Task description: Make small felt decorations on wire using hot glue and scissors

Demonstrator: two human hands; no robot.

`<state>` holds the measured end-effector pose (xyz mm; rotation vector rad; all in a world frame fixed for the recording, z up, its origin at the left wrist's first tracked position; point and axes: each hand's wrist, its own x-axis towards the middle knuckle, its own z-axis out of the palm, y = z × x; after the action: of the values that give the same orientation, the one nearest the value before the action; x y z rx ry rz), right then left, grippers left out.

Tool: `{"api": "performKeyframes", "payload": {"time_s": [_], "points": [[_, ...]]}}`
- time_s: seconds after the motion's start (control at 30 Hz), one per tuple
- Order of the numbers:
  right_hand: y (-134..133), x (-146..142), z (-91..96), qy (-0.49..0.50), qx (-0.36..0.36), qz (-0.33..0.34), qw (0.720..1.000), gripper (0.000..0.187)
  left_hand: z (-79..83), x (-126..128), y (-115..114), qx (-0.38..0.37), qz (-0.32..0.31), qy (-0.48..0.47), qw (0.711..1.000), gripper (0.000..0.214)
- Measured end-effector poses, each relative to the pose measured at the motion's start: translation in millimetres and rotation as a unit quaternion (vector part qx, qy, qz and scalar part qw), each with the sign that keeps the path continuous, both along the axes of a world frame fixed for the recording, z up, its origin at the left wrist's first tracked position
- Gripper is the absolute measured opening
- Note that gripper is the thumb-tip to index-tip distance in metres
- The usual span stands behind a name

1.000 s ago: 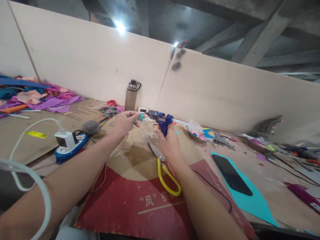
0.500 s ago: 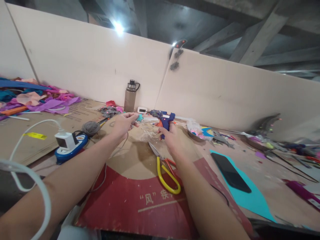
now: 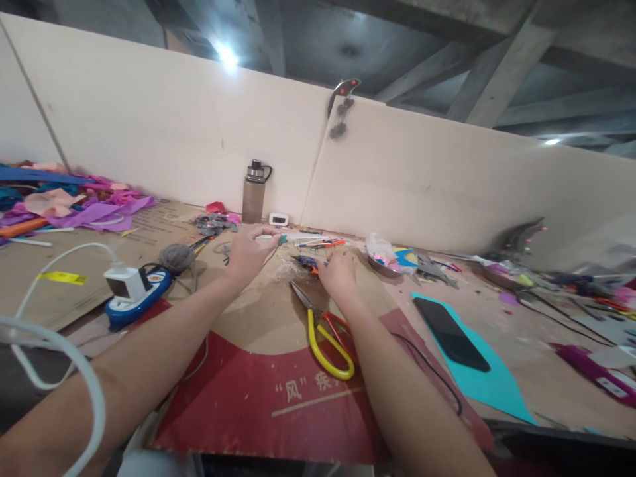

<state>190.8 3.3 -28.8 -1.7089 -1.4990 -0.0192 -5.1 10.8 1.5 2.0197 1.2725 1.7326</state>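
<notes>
My left hand (image 3: 252,253) is closed, thumb and fingers pinching a small teal piece (image 3: 283,239) that looks like felt or foam. To its right, my right hand (image 3: 339,273) is wrapped over a blue glue gun (image 3: 305,262), which is low against the cardboard. Most of the gun is hidden under the palm and fingers; its nozzle end points left. Just below that hand lie large scissors (image 3: 318,331) with one yellow and one red handle, blades toward the back. Dried glue scraps (image 3: 287,270) sit between the two hands.
A grey bottle (image 3: 253,195) stands by the white partition. At left are a blue power strip (image 3: 140,299) with a white charger and a yarn ball (image 3: 177,257). A black phone (image 3: 450,331) rests on turquoise sheet (image 3: 501,391) at right. A dish (image 3: 385,265) holds scraps.
My right hand has lowered the glue gun from the air to the cardboard and turned over it. My left hand still pinches the teal piece. The view has shifted slightly.
</notes>
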Motion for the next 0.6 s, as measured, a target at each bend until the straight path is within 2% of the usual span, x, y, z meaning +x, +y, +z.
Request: {"api": "performKeyframes", "payload": {"time_s": [0.07,0.1,0.13,0.2,0.27,0.3,0.37,0.43,0.47,0.53,0.6], "points": [[-5.4,-12.2,4.7,0.094,0.027,0.089,0.991,0.014,-0.6,2.2,-0.8,0.051,0.025,0.038,0.998,0.009],[-8.3,-20.4,6.7,0.175,0.023,0.149,0.973,0.016,-0.9,3.3,-0.7,0.066,0.033,0.048,0.996,0.008],[-11.2,-29.3,8.4,0.266,0.016,0.207,0.941,0.018,-1.2,4.3,-0.5,0.076,0.038,0.055,0.995,0.007],[-17.1,-46.0,11.0,0.433,-0.011,0.293,0.852,0.026,-1.7,6.0,0.0,0.092,0.038,0.065,0.993,0.006],[-22.3,-57.7,13.3,0.543,-0.05,0.345,0.764,0.037,-2.1,7.1,0.0,0.11,0.024,0.07,0.991,0.005],[-24.4,-61.1,14.5,0.577,-0.063,0.36,0.731,0.041,-2.3,7.6,-0.2,0.115,0.014,0.069,0.991,0.005],[-27.6,-63.3,16.9,0.616,-0.077,0.379,0.686,0.046,-2.9,8.8,-1.4,0.105,-0.004,0.055,0.993,0.006],[-29.5,-62.0,18.8,0.628,-0.081,0.394,0.666,0.047,-3.4,10.4,-3.3,0.061,-0.022,0.018,0.998,0.01],[-30.1,-60.8,19.5,0.625,-0.081,0.396,0.667,0.046,-3.5,11.4,-4.3,0.027,-0.034,-0.007,0.999,0.012],[-30.1,-58.5,19.9,0.606,-0.075,0.384,0.692,0.042,-3.3,14.1,-6.1,-0.045,-0.074,-0.065,0.994,0.017],[-28.3,-56.4,19.1,0.566,-0.061,0.352,0.743,0.034,-2.8,17.3,-7.3,-0.107,-0.123,-0.129,0.978,0.02]]}}
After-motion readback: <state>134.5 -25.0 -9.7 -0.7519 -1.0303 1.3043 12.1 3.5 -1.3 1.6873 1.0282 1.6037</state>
